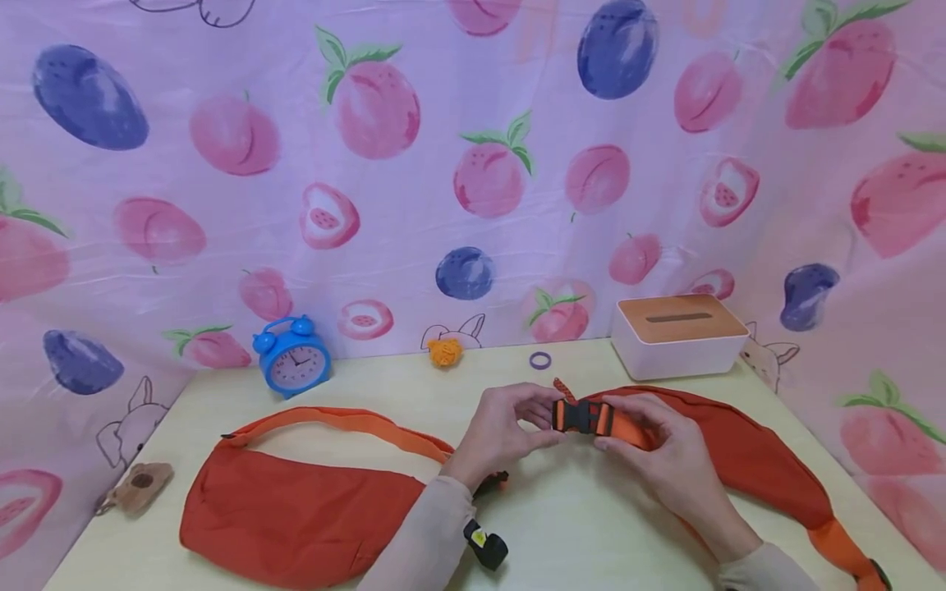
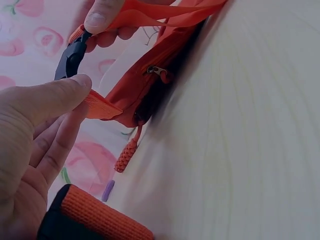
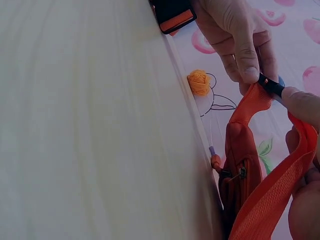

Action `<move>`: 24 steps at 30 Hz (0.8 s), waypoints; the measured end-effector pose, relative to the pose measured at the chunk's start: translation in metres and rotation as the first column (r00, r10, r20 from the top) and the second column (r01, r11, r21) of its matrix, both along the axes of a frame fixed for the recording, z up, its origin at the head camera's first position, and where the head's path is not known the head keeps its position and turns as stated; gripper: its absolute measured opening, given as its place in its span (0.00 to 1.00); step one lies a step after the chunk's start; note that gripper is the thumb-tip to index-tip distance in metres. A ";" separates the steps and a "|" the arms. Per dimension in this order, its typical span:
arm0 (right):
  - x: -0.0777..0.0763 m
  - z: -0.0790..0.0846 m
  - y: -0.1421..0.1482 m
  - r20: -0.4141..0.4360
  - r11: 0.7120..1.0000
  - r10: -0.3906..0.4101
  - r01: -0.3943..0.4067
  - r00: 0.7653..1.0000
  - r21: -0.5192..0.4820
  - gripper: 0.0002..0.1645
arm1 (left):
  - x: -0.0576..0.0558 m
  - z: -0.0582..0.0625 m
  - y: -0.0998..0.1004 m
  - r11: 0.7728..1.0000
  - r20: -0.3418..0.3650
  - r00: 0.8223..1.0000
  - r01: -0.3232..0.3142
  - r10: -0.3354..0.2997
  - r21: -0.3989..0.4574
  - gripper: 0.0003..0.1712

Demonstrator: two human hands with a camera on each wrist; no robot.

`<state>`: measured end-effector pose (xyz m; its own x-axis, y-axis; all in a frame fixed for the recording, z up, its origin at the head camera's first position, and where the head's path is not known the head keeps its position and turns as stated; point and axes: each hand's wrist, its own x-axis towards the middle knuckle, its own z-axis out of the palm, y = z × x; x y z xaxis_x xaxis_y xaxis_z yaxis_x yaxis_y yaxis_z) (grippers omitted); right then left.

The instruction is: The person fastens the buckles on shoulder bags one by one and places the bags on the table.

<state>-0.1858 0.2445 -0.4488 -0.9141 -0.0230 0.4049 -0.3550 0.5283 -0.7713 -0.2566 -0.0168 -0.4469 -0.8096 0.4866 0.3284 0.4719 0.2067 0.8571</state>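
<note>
A black side-release buckle [image 1: 582, 416] with orange webbing at both ends is held up between the two hands, its halves joined. My left hand [image 1: 510, 431] pinches its left end between thumb and fingers. My right hand [image 1: 668, 439] grips the right end, where the orange strap [image 1: 631, 430] runs back under the palm. These straps belong to a rust-red waist bag [image 1: 739, 451] lying behind and to the right of the right hand. In the left wrist view, the bag's zipper pull [image 2: 157, 70] and braided cord [image 2: 127, 155] show.
A second rust-red bag [image 1: 310, 513] lies at the left, partly behind the left forearm. Along the back stand a blue alarm clock [image 1: 296, 361], an orange yarn ball [image 1: 445, 352], a purple ring [image 1: 540, 360] and a tissue box [image 1: 680, 357]. A brown plush piece [image 1: 140, 487] rests at the left edge.
</note>
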 end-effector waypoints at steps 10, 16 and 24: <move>0.000 0.001 0.001 0.033 0.998 0.043 -0.042 0.999 -0.042 0.38 | 0.004 0.009 -0.003 0.999 -0.003 1.000 0.020 -0.020 -0.048 0.30; 0.001 0.000 0.001 0.054 0.998 0.044 -0.042 0.998 -0.043 0.37 | 0.006 0.013 0.000 0.996 -0.051 0.997 0.048 -0.052 -0.076 0.30; 0.000 -0.003 -0.001 0.038 0.998 0.047 -0.046 0.998 -0.039 0.37 | 0.006 0.012 0.000 0.995 -0.065 0.997 0.041 -0.047 -0.092 0.30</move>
